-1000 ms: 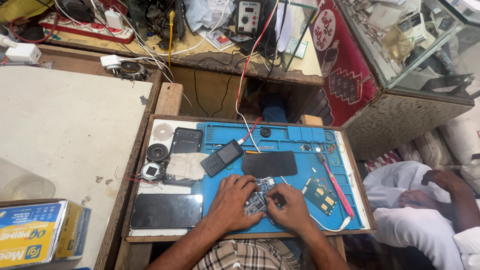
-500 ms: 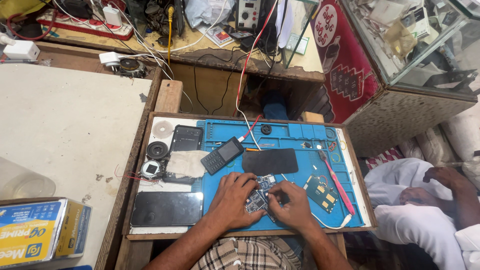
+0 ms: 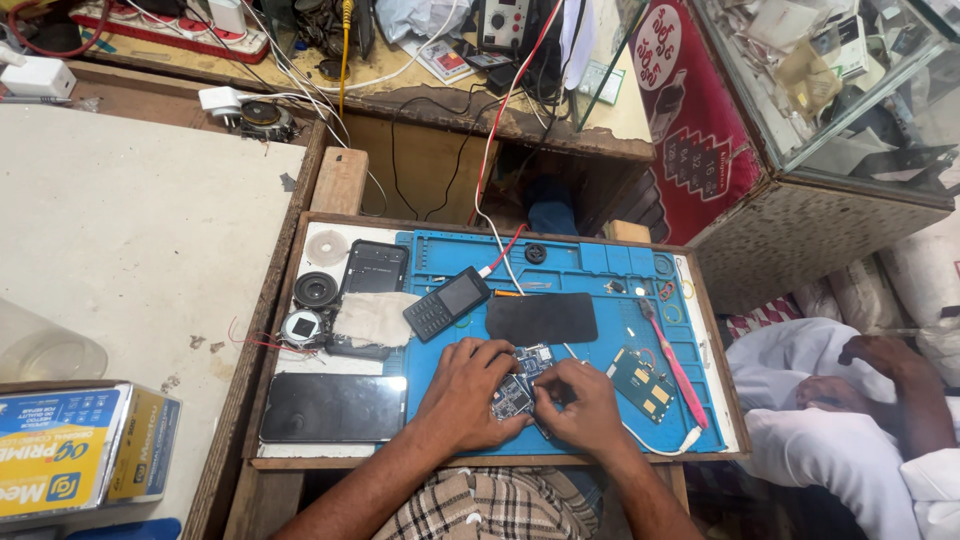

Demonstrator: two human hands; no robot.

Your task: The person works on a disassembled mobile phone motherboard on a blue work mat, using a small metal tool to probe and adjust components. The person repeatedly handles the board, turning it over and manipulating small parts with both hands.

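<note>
Circuit board [image 3: 520,385] pinched between left hand [image 3: 470,392], right hand [image 3: 585,405].

Matt blue rubbery mat [image 3: 590,275], worn wooden tray [image 3: 275,330]

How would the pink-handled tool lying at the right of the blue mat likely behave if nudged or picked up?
The pink-handled tool is long, thin and looks stiff, so it would probably lift as one rigid piece and feel light. It lies flat on the blue mat, which looks rubbery, so a nudge would more likely pivot it than slide it. If the handle is round, it may roll slightly.
</note>
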